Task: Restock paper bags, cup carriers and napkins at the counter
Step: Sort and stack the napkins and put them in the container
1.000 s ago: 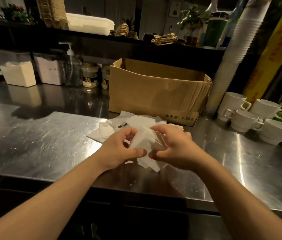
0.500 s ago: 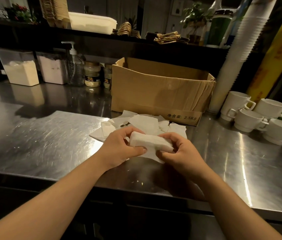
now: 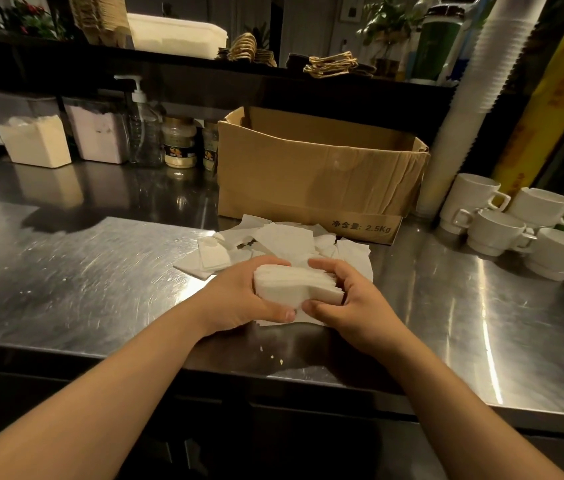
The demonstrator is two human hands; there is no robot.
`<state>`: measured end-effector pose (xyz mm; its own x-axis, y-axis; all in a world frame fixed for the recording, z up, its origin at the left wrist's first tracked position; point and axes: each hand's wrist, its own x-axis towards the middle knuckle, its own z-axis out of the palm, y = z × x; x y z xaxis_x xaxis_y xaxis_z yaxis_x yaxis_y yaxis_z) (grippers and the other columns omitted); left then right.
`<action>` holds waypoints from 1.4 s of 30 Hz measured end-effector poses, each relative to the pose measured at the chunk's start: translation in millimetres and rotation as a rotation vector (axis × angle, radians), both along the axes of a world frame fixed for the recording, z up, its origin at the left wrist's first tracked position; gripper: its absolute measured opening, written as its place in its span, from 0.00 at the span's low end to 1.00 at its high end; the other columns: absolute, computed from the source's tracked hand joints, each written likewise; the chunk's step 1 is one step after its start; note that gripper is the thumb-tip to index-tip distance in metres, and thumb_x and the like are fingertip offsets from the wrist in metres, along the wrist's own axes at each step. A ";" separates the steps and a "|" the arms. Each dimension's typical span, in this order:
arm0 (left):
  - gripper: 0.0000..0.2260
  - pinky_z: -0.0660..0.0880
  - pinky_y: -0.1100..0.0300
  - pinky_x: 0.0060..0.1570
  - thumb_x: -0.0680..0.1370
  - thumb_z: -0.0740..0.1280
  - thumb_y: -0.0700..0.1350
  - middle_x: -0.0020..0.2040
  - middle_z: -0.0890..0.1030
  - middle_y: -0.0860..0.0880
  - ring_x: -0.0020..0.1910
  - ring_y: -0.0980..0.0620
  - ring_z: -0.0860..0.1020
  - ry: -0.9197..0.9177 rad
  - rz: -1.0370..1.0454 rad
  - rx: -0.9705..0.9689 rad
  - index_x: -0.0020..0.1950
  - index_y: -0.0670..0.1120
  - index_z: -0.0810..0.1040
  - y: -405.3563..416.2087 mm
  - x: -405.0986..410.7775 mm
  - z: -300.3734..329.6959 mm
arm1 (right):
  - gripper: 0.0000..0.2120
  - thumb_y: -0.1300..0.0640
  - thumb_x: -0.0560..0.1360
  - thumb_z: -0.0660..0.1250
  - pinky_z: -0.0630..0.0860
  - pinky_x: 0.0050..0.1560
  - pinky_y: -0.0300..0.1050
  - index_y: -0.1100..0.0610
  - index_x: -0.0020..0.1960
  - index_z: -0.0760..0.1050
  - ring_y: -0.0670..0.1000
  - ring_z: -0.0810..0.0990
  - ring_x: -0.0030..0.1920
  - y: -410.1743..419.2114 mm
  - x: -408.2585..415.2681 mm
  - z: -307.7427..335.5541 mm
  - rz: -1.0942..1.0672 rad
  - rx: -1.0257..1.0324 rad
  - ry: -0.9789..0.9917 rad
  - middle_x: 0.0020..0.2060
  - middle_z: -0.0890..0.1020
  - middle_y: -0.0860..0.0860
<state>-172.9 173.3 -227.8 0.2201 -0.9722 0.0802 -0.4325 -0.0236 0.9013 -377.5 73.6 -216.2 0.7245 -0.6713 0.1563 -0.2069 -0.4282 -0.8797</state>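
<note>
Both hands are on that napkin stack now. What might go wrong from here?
The napkin stack is fanned at its right end, under the right hand; sheets there could slip out when lifted. The left hand grips only the other end, so the middle may sag. Loose napkins just behind could be swept along the counter.

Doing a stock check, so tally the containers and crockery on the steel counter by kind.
White mugs: 4
Cardboard box: 1
Clear bins of powder: 2
Pump bottle: 1
Small jars: 2
Tall stack of white cups: 1
Total: 11
</note>
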 end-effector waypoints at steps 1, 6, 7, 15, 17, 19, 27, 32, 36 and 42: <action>0.27 0.81 0.52 0.57 0.66 0.84 0.53 0.53 0.84 0.59 0.54 0.59 0.82 -0.029 0.005 0.002 0.62 0.61 0.79 0.2 0.3 0.0 | 0.31 0.58 0.73 0.78 0.81 0.60 0.48 0.42 0.70 0.69 0.47 0.80 0.58 0.6 -0.5 -0.8 -0.004 0.009 -0.013 0.59 0.78 0.43; 0.24 0.81 0.51 0.58 0.68 0.82 0.50 0.53 0.84 0.59 0.54 0.59 0.81 -0.054 -0.010 -0.006 0.60 0.60 0.79 2.9 1.4 1.5 | 0.48 0.25 0.69 0.65 0.58 0.75 0.56 0.43 0.80 0.50 0.49 0.62 0.72 1.2 -6.0 -2.7 -0.154 -0.404 0.408 0.71 0.65 0.43; 0.26 0.81 0.52 0.58 0.67 0.83 0.49 0.54 0.83 0.59 0.55 0.60 0.81 -0.070 -0.028 -0.018 0.61 0.61 0.78 3.1 1.0 2.0 | 0.54 0.19 0.65 0.58 0.52 0.76 0.58 0.44 0.81 0.46 0.50 0.57 0.75 2.6 -5.5 -3.2 -0.155 -0.451 0.497 0.75 0.61 0.45; 0.21 0.80 0.53 0.59 0.70 0.81 0.54 0.53 0.83 0.62 0.54 0.61 0.79 -0.130 -0.015 -0.033 0.59 0.62 0.78 3.0 -1.5 2.2 | 0.58 0.25 0.67 0.68 0.46 0.79 0.66 0.46 0.82 0.37 0.54 0.53 0.80 6.1 8.0 -1.3 -0.140 -0.238 0.413 0.81 0.55 0.47; 0.21 0.80 0.51 0.59 0.70 0.81 0.55 0.52 0.82 0.62 0.54 0.60 0.79 -0.108 -0.007 -0.007 0.59 0.63 0.78 3.4 0.5 0.9 | 0.59 0.35 0.65 0.79 0.65 0.76 0.61 0.41 0.81 0.42 0.52 0.66 0.75 3.7 5.4 1.8 -0.098 -0.052 0.199 0.75 0.65 0.45; 0.20 0.80 0.52 0.58 0.70 0.81 0.51 0.52 0.83 0.61 0.53 0.61 0.80 -0.083 -0.016 -0.017 0.58 0.63 0.79 4.0 0.3 1.7 | 0.49 0.51 0.67 0.82 0.80 0.62 0.46 0.44 0.79 0.57 0.49 0.77 0.65 0.0 1.7 2.4 -0.028 0.069 0.088 0.66 0.74 0.43; 0.26 0.79 0.55 0.60 0.66 0.83 0.55 0.55 0.84 0.61 0.56 0.61 0.81 -0.059 -0.023 0.002 0.62 0.61 0.79 0.4 -1.8 3.4 | 0.19 0.60 0.74 0.76 0.80 0.50 0.39 0.48 0.61 0.75 0.44 0.82 0.52 -8.8 -6.2 -2.1 0.063 0.065 0.026 0.52 0.82 0.44; 0.16 0.76 0.64 0.52 0.70 0.80 0.52 0.48 0.83 0.66 0.51 0.69 0.79 -0.078 -0.080 0.050 0.53 0.62 0.78 3.8 -3.9 6.6 | 0.22 0.57 0.73 0.78 0.82 0.54 0.42 0.44 0.62 0.74 0.45 0.81 0.55 -9.0 -4.9 -3.6 0.089 0.040 0.005 0.55 0.80 0.42; 0.14 0.77 0.62 0.53 0.72 0.80 0.50 0.47 0.82 0.67 0.50 0.68 0.78 -0.089 -0.076 0.029 0.51 0.61 0.79 6.8 -6.0 8.2 | 0.24 0.54 0.70 0.80 0.81 0.53 0.41 0.43 0.62 0.75 0.44 0.80 0.56 -7.7 -4.1 -4.5 0.073 -0.031 -0.005 0.56 0.80 0.41; 0.22 0.79 0.57 0.59 0.68 0.81 0.53 0.54 0.83 0.61 0.56 0.61 0.80 -0.065 -0.084 -0.007 0.60 0.61 0.79 7.1 -4.6 7.5 | 0.24 0.52 0.69 0.81 0.81 0.51 0.37 0.41 0.60 0.75 0.39 0.79 0.54 -7.5 -2.3 -3.7 0.062 -0.082 0.011 0.54 0.79 0.39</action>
